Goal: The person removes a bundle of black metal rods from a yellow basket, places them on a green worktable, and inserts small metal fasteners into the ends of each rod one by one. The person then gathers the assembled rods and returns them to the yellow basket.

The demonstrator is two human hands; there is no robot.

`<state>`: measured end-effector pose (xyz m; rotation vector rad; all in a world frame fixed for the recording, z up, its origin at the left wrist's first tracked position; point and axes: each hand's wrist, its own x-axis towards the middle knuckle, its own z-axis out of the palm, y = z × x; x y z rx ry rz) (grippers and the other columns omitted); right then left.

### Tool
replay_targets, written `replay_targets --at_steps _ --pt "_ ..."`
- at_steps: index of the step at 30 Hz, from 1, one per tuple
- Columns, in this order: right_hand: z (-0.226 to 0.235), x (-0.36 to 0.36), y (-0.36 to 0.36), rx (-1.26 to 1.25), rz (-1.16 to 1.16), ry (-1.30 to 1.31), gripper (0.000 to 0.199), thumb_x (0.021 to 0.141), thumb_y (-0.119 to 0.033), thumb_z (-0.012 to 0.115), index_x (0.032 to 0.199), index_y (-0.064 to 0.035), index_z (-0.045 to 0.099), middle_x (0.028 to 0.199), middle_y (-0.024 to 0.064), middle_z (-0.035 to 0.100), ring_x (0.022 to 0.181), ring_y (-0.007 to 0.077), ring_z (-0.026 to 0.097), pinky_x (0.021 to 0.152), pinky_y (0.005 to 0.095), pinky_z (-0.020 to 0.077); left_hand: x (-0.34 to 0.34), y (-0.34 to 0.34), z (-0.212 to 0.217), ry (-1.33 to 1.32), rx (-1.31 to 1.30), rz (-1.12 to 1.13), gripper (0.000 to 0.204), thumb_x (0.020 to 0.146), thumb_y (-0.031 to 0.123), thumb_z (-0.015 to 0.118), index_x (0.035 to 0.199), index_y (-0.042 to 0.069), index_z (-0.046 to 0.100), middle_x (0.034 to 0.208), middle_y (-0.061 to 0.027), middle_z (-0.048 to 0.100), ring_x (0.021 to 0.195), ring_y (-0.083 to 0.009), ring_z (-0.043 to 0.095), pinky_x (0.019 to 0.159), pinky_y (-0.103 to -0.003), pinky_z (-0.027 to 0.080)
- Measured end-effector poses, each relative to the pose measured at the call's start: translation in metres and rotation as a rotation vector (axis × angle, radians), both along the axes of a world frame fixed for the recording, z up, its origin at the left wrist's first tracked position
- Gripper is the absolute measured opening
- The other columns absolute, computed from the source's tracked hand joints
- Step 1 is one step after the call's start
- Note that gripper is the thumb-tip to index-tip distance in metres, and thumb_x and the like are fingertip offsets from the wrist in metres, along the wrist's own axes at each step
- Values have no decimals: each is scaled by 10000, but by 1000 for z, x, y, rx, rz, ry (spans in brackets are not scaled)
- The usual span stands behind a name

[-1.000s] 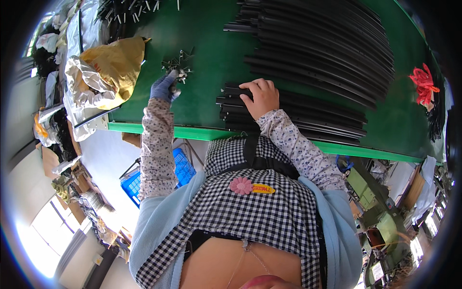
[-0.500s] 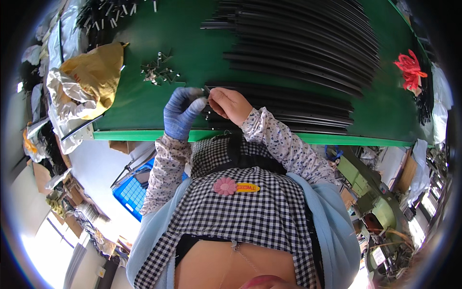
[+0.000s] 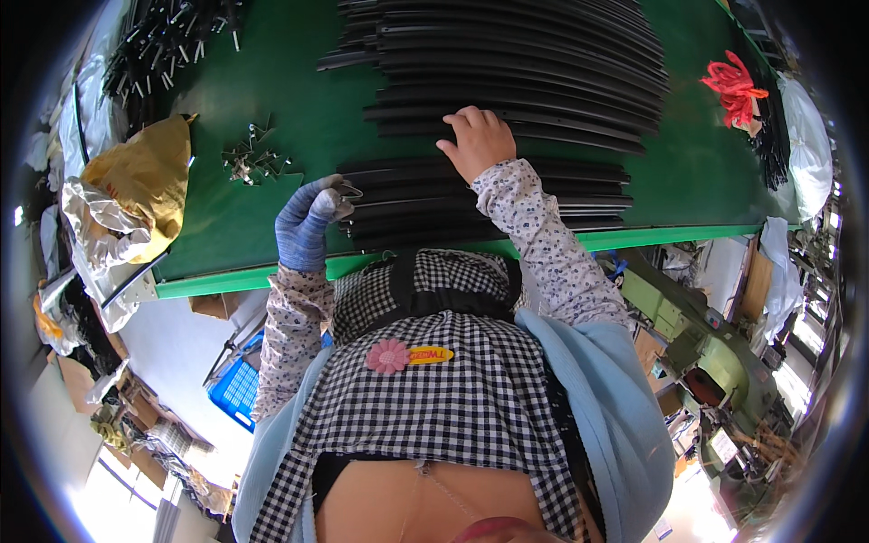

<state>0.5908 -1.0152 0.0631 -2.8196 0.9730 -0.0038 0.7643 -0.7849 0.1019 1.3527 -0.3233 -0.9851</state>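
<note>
My left hand (image 3: 306, 222), in a blue-grey knitted glove, is closed in a pinch at the left ends of the near black tubes (image 3: 425, 195). A small bent metal spring clip (image 3: 351, 191) sticks out from its fingertips. My bare right hand (image 3: 480, 145) is over the nearest tubes of the far stack (image 3: 525, 68), fingers apart and thumb out, holding nothing that I can see. Whether its fingertips touch a tube is unclear. Left of the tubes lies a small pile of shiny bent metal clips (image 3: 253, 163) on the green tabletop (image 3: 281, 100).
A yellow and white sack (image 3: 149, 185) sits at the table's left edge. Thin black rods with pale tips (image 3: 172, 41) lie at the far left. A red ribbon bundle (image 3: 731, 86) is at the right. Below stand a blue crate (image 3: 237, 389) and a green machine (image 3: 665, 312).
My right hand has left my left hand and moved right and away, opening over the far tubes. My left hand still pinches at the near tubes' ends. The whole view has shifted slightly.
</note>
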Motion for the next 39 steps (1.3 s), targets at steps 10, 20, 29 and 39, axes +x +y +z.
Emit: replay_targets --at_steps 10,20,29,39 --pt "17 7 0 225 184 -93 435 832 -491 686 997 -98 598 853 59 680 740 247 666 667 367 529 -5 -5 21 -131 -79 159 358 941 244 658 1157 -42 639 1034 -135 689 924 -193 679 832 -330 583" --pt "91 17 21 371 409 -455 412 870 -472 652 975 -76 611 903 57 708 703 232 693 602 312 560 -3 -5 54 -367 -258 232 342 941 248 655 1125 -40 641 1085 -159 676 964 -211 663 854 -331 551" --pt "108 15 20 444 428 -502 418 855 -469 674 971 -72 615 872 64 708 731 238 704 620 304 562 1 -5 62 -501 -321 84 353 836 210 768 1102 2 668 1041 -110 663 906 -183 639 808 -307 523" --pt "122 8 25 606 499 -532 427 823 -453 719 972 -66 619 833 70 704 644 221 685 557 292 542 -13 -10 53 144 -574 -156 590 909 461 649 1162 -72 624 892 -125 628 693 -207 668 621 -275 527"
